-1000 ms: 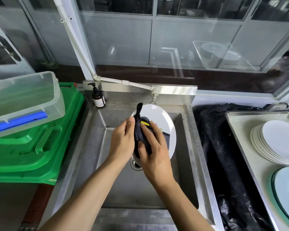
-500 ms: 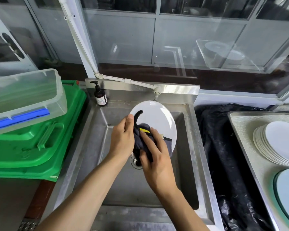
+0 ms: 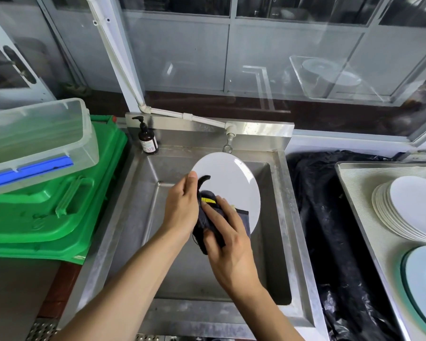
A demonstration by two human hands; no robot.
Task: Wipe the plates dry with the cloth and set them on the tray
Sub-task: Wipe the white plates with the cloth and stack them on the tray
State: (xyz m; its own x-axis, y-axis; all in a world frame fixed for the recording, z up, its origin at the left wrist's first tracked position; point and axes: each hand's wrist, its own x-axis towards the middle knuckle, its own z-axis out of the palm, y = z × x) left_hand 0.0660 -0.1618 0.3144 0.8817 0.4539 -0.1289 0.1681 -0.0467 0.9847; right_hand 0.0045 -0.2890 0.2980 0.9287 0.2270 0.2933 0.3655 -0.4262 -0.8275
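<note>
the sink (image 3: 143,217) fills the middle, a steel basin with a tap over its back edge. at its left edge sits a green crate (image 3: 47,205) with a clear tub (image 3: 35,139) on top. past the sink's right edge, beyond black plastic, lies the tray (image 3: 359,193), and a stack (image 3: 408,207) of white plates leans at its far end, likely the ones already dried.

the plate (image 3: 231,178) in hand is held tilted over the basin, probably so drips fall into the sink and not on the tray. the left hand (image 3: 182,207) grasps its left rim, thumb on the face, steadying it. the right hand (image 3: 229,242) has its fingers curled on the dark cloth (image 3: 207,217), pressing it against the plate's lower face; the wipe looks to be under way.

a brown pump bottle (image 3: 146,140) stands at the sink's back left corner, within reach of the tap. its white label carries print too small to read; no other writing shows.
</note>
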